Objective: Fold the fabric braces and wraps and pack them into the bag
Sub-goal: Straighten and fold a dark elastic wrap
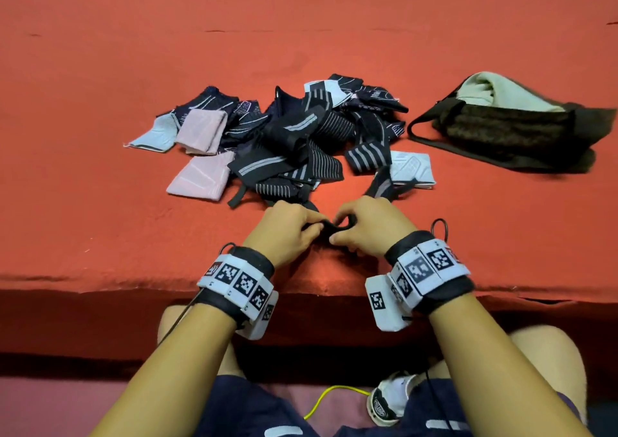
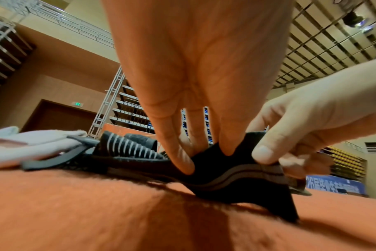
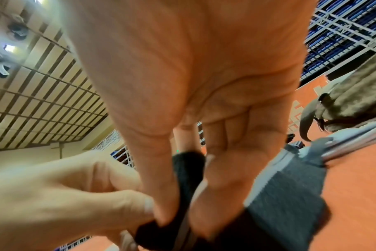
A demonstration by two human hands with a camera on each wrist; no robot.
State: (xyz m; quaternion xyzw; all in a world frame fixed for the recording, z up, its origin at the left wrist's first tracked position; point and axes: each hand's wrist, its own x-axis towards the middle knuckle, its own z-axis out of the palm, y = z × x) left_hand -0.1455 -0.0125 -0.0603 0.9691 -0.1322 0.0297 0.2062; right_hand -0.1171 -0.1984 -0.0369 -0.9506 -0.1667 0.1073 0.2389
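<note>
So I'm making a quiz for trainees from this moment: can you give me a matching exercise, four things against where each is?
Things:
1. black wrap
2. dark bag
3. pink brace
4. pale green cloth

Places:
A. left side of the pile
B. in the bag's mouth
C. pinched by the left hand and right hand
D. right of the pile

Pairs: 1-C, 2-D, 3-A, 4-B

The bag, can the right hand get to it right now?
Probably not yet: the right hand and left hand both grip a black wrap. The bag lies unblocked on that side.
</note>
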